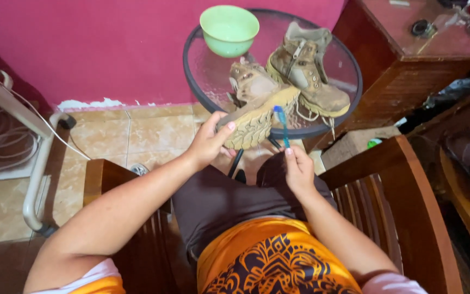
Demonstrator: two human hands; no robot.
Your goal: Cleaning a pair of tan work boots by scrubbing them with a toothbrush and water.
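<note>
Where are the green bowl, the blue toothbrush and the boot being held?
Green bowl [229, 30]: head view, on its inner wall.
Blue toothbrush [282, 122]: head view, on its handle near the bristle end.
Held boot [257, 100]: head view, on its muddy side above the sole.

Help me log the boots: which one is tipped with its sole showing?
The left boot, held by the left hand, shows its sole; the right boot stands upright on the table.

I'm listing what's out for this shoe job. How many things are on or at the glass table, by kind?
Muddy tan boots: 2, one tipped in the left hand at, one standing at
Green bowl: 1
Blue toothbrush, in the right hand: 1
Total: 4
</note>
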